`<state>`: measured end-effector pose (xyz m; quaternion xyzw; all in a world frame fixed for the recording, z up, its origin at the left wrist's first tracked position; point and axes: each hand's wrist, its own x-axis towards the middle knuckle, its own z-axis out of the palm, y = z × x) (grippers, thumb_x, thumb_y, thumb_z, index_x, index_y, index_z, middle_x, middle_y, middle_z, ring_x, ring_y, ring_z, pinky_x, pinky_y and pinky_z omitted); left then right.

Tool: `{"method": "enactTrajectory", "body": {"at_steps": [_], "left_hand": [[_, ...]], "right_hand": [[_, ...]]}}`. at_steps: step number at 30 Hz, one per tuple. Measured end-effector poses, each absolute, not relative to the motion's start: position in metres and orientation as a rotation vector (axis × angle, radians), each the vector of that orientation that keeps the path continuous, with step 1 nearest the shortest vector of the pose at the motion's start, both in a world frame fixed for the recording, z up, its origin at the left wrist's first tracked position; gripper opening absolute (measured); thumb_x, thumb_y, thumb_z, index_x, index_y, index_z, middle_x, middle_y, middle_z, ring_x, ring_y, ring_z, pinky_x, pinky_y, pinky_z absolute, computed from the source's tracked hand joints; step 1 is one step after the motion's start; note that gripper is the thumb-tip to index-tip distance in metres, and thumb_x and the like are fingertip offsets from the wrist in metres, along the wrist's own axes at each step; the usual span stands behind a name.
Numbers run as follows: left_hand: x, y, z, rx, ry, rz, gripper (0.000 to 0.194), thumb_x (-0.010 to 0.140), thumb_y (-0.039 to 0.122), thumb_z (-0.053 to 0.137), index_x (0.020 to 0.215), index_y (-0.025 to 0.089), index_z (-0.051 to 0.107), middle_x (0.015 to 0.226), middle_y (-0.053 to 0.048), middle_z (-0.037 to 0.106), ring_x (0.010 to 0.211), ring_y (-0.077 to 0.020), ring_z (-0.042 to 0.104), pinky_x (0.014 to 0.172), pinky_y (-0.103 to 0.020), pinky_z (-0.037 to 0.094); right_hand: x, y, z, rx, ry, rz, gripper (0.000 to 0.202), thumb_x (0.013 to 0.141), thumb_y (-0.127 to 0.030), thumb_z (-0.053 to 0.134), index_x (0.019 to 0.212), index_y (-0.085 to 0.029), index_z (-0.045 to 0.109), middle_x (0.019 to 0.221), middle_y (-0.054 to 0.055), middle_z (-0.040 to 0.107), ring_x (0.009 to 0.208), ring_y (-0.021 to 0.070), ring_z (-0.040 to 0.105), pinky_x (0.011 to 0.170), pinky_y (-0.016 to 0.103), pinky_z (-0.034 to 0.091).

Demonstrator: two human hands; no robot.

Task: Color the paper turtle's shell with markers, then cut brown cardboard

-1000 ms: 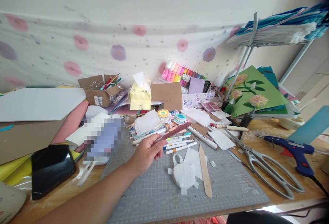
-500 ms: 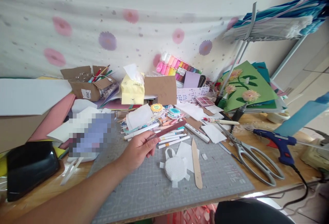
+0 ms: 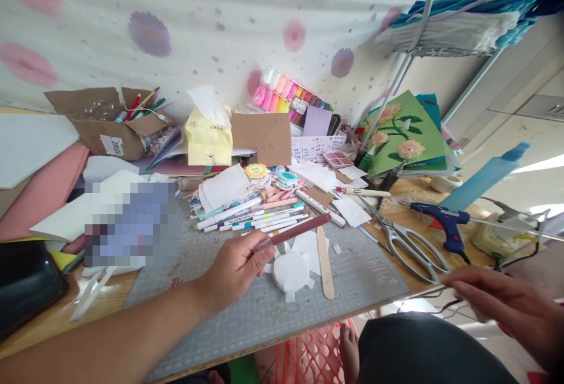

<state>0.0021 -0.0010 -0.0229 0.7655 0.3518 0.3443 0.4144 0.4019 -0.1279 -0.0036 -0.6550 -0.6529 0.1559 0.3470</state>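
Observation:
My left hand (image 3: 242, 260) is closed on one end of a flat reddish-brown strip (image 3: 304, 229), which points to the right above the grey cutting mat (image 3: 211, 325). Just beneath the strip lies a round white quilted piece (image 3: 291, 272) with small tabs around its edge. A wooden craft stick (image 3: 325, 266) rests to its right, beside a piece of white paper (image 3: 309, 249). At the lower right my right hand (image 3: 497, 305) is over the table's edge, somewhat blurred, fingers stretched toward the scissors (image 3: 412, 249), with nothing visible in it.
Several white markers (image 3: 264, 219) and paper scraps lie behind the mat's middle. A blue glue gun (image 3: 445, 225) with a cord stands at right. A yellow tissue pack (image 3: 209, 137) and a cardboard box (image 3: 114, 131) are at the back. A black object (image 3: 26, 284) sits at far left.
My right hand has come into view at the lower right. The view has shifted. My left hand still grips the strip, now in front of the markers and nearer the white round piece.

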Motion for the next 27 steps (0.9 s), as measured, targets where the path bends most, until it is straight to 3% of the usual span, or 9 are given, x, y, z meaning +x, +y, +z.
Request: {"method": "enactTrajectory", "body": {"at_steps": [2,4,8,11,14,18,24,27], "left_hand": [[0.003,-0.003,-0.021,1.985,0.852,0.854,0.03,0.093,0.041,0.047,0.072,0.02,0.048,0.054,0.006,0.048,0.05,-0.0111,0.045,0.051,-0.023,0.033],[0.003,-0.006,-0.019,2.068,0.809,0.855,0.028,0.093,0.037,0.05,0.071,0.02,0.049,0.055,0.006,0.047,0.051,-0.0107,0.044,0.051,-0.023,0.031],[0.003,-0.015,-0.017,2.365,0.682,0.842,0.025,0.095,0.035,0.049,0.076,0.02,0.053,0.061,0.005,0.051,0.055,-0.0107,0.048,0.053,-0.022,0.033],[0.004,-0.018,-0.019,2.429,0.671,0.781,0.029,0.097,0.04,0.046,0.078,0.019,0.054,0.064,0.003,0.056,0.056,-0.0112,0.051,0.054,-0.022,0.035],[0.004,-0.015,-0.019,2.341,0.751,0.754,0.034,0.095,0.044,0.049,0.071,0.019,0.05,0.06,0.005,0.051,0.052,-0.0099,0.048,0.051,-0.022,0.033],[0.004,-0.01,-0.017,2.243,0.867,0.714,0.035,0.093,0.039,0.053,0.065,0.019,0.046,0.056,0.007,0.047,0.05,-0.0088,0.044,0.048,-0.021,0.03],[0.0,-0.009,-0.017,2.227,0.942,0.75,0.022,0.093,0.03,0.053,0.074,0.02,0.056,0.061,0.006,0.054,0.055,-0.0096,0.051,0.053,-0.021,0.036],[-0.001,-0.01,-0.018,2.31,0.977,0.8,0.011,0.092,0.021,0.052,0.083,0.02,0.059,0.075,0.001,0.061,0.069,-0.0134,0.056,0.063,-0.024,0.041]], "right_hand": [[0.361,-0.108,0.019,-1.623,-1.843,0.586,0.016,0.087,-0.026,0.065,0.096,-0.034,0.075,0.086,0.008,0.073,0.073,0.022,0.069,0.063,0.031,0.054],[0.314,-0.087,0.031,-1.412,-2.083,0.954,0.044,0.085,-0.032,0.069,0.128,-0.033,0.062,0.084,0.006,0.071,0.077,0.0214,0.067,0.069,0.033,0.054],[0.242,-0.052,0.019,-1.001,-1.825,1.442,0.071,0.074,-0.049,0.077,0.136,-0.024,0.054,0.08,0.002,0.067,0.068,0.0156,0.059,0.062,0.027,0.05],[0.22,-0.039,0.002,-0.902,-1.471,1.628,0.038,0.076,-0.048,0.076,0.103,-0.022,0.076,0.075,0.002,0.07,0.06,0.0112,0.06,0.059,0.023,0.05],[0.215,-0.034,-0.006,-0.867,-1.242,1.697,0.02,0.079,-0.038,0.076,0.088,-0.02,0.079,0.075,0.003,0.074,0.06,0.0108,0.064,0.057,0.021,0.052],[0.216,-0.027,-0.006,-0.871,-1.134,1.726,0.016,0.077,-0.03,0.078,0.087,-0.018,0.078,0.074,0.003,0.075,0.063,0.0117,0.067,0.06,0.022,0.055],[0.236,-0.019,-0.005,-0.934,-1.177,1.582,0.017,0.082,-0.035,0.073,0.09,-0.021,0.077,0.065,0.001,0.072,0.055,0.0113,0.064,0.054,0.02,0.053],[0.257,-0.016,0.0,-1.073,-1.496,1.291,0.026,0.091,-0.032,0.063,0.117,-0.031,0.068,0.093,0.004,0.077,0.079,0.0177,0.072,0.072,0.028,0.058]]}}
